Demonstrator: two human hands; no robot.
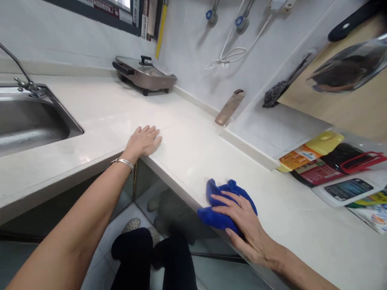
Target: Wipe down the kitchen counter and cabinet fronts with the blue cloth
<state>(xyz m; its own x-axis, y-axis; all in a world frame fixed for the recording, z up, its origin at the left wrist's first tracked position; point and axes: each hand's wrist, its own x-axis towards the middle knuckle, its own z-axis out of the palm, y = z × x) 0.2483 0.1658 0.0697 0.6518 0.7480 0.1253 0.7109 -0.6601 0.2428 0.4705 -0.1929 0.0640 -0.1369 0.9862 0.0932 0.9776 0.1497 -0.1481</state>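
Your left hand (143, 141) lies palm down on the white countertop (187, 157), fingers spread and holding nothing, right by the inside corner where the two runs meet. It probably serves as a prop, taking some of your weight while you lean over (the silver bracelet (123, 162) on that wrist sits just off the edge). Your right hand (242, 217) has the blue cloth (219, 219) bunched beneath it, fingers loosely bent over the top and thumb along the near side; that grip looks meant to press the fabric flat rather than lift it. How tightly you pinch it, you can't tell from here.

The cloth is under your right palm, to the right of your left hand and closer to your body, with one fold reaching the front edge. The lidded pan (145, 76) stands beyond your left hand, and the tumbler (229, 108) stands beyond your right one, near the wall; both seem set back to leave working room. The yellow bottle (311, 151) is off to the right of your right hand, and the sink (33, 117) is left of your left.
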